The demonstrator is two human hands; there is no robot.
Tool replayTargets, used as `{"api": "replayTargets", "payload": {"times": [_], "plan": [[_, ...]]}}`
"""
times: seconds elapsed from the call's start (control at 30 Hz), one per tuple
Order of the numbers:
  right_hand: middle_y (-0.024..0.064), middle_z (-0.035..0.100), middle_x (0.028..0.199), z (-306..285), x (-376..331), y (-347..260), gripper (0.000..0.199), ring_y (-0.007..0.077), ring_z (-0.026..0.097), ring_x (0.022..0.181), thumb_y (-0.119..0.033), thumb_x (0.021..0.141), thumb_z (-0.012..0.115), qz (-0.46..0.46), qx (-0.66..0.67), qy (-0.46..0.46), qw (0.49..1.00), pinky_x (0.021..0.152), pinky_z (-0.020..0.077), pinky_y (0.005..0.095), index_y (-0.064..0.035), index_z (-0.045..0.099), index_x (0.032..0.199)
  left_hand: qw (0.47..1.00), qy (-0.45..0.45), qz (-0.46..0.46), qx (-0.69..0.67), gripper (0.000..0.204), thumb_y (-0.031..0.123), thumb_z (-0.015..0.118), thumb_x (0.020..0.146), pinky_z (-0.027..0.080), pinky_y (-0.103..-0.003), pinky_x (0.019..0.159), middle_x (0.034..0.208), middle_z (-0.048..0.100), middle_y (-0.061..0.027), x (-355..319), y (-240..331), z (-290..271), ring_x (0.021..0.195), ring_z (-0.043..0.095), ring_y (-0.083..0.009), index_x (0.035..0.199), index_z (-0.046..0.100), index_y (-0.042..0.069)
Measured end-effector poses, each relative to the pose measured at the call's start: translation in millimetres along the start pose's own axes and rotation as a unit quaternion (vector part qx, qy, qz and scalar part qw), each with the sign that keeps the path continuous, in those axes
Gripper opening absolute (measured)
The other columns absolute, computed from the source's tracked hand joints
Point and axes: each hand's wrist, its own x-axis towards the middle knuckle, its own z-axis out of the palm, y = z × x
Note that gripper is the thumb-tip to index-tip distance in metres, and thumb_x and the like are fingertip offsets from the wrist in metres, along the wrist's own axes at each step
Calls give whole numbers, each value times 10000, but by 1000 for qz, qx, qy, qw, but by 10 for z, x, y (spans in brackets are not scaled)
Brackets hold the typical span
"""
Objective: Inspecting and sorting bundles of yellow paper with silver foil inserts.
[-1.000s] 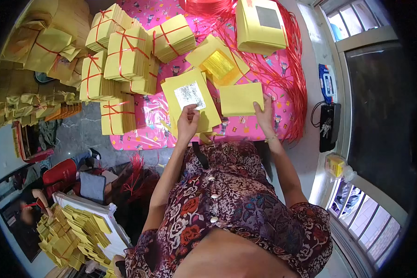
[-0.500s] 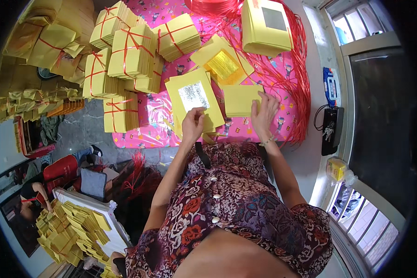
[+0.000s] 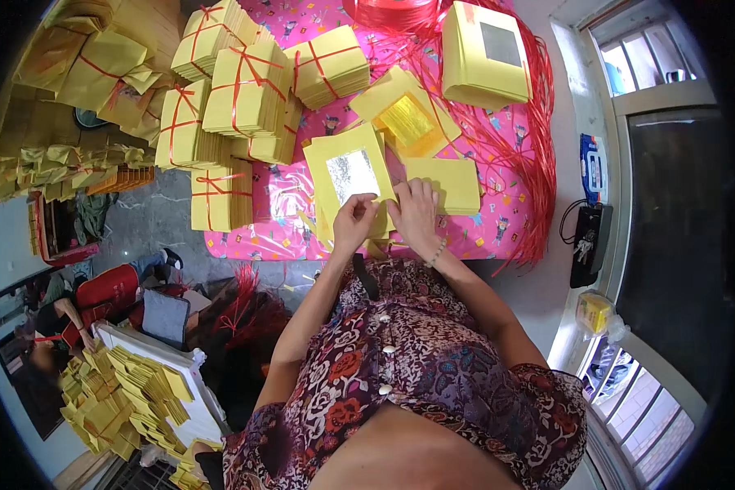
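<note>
On the pink patterned cover lies a small pile of yellow paper sheets, the top one bearing a silver square. My left hand is at the pile's lower right edge, its thumb and forefinger pinched together at the paper. Close beside it, my right hand rests between that pile and a plain yellow paper stack. Its fingers are bent, and the thumb is apart from them near the sheets' right edge. Behind lies a yellow sheet with a gold square.
Bundles of yellow paper tied with red ribbon are stacked at the left. A tall yellow paper stack stands at the far right beside loose red ribbon strands. At lower left, another person's arm reaches over a white table piled with yellow paper.
My right hand has moved left from the plain yellow stack toward my left hand. The left hand stays at the sheets with the silver square. The whole view has shifted slightly.
</note>
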Motion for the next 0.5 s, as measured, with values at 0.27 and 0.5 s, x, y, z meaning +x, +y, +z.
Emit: {"api": "replayTargets", "payload": {"times": [0.27, 0.5], "plan": [[84, 500, 860, -33, -53, -178, 181, 263, 491, 866, -146, 754, 642, -65, 34, -1, 997, 723, 374, 396, -90, 562, 906, 951, 78, -106, -280, 278, 123, 736, 806, 465, -191, 692, 828, 640, -6, 63, 204, 57, 751, 573, -56, 1023, 621, -8], [84, 507, 884, -24, -53, -172, 203, 265, 496, 876, -159, 765, 649, -75, 57, -20, 995, 729, 383, 394, -84, 571, 936, 943, 113, -138, -280, 261, 100, 708, 825, 469, -195, 674, 830, 651, -18, 82, 225, 95, 734, 578, -64, 1041, 625, -21]]}}
